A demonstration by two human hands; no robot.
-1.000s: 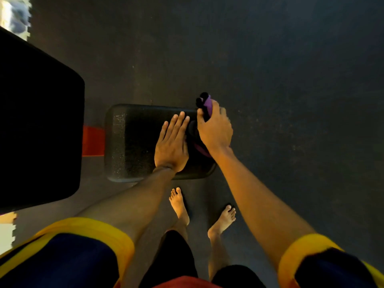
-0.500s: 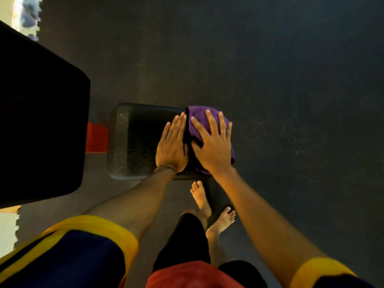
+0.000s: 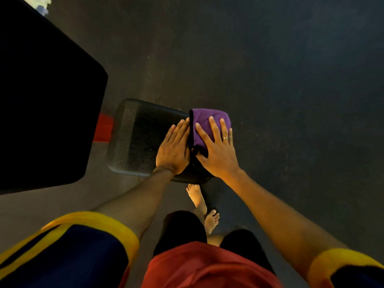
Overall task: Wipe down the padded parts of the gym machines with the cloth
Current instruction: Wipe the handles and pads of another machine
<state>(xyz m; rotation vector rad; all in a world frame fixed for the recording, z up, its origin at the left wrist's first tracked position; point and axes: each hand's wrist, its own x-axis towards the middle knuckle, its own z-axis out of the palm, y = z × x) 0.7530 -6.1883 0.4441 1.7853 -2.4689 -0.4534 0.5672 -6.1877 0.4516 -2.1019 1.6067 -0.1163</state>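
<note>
Dark rubber gym floor (image 3: 291, 80) all around, and over it a small black rectangular seat pad (image 3: 141, 142). The folded purple cloth (image 3: 207, 119) sits on the pad's right end, the right hand (image 3: 218, 150) pressing it flat, fingers spread and straight. Just beside it, the left hand (image 3: 173, 150) lies flat on the pad, fingers together. A larger black pad (image 3: 45, 104) looms at left, a red frame piece (image 3: 104, 129) between the two.

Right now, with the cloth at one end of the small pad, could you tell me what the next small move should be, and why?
Probably slide the cloth leftward along the pad. The right hand presses it flat on the right end only, and the bare stretch lies to the left; the left hand, flat beside it, would have to give way.
</note>
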